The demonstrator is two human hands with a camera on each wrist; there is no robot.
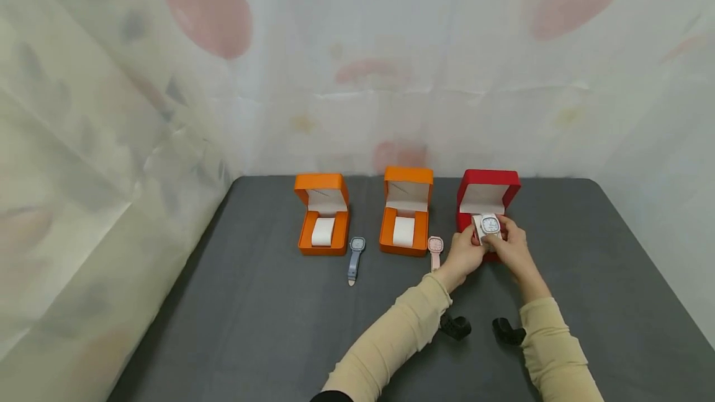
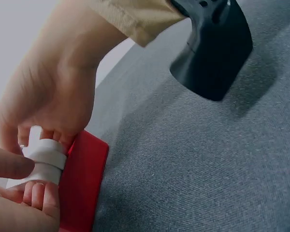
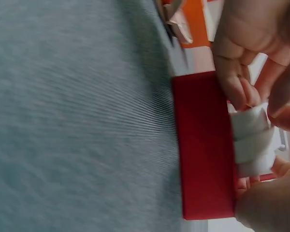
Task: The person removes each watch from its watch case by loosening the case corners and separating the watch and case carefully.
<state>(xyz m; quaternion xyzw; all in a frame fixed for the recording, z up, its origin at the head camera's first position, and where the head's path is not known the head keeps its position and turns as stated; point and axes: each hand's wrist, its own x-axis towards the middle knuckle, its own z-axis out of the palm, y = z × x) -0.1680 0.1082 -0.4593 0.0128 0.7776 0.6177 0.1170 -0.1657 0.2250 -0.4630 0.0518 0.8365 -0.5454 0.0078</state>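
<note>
An open red watch box [image 1: 488, 185] stands at the right of a row of three on the dark grey table [image 1: 223, 327]. Just above its base, both hands hold a white pillow wrapped with a white-strapped, square-faced watch [image 1: 489, 226]. My left hand [image 1: 475, 243] pinches the pillow's left side and my right hand [image 1: 502, 234] grips its right side. The left wrist view shows fingers [image 2: 34, 191] round the white pillow [image 2: 47, 158] by the red box [image 2: 84, 179]. In the right wrist view the pillow [image 3: 253, 140] sits beside the red box wall [image 3: 203, 145].
Two open orange boxes [image 1: 323, 216] [image 1: 406, 213], each with a white pillow inside, stand left of the red one. A blue-grey watch [image 1: 355, 257] and a pink watch [image 1: 435, 250] lie flat beside them. Patterned curtains close off the back and left.
</note>
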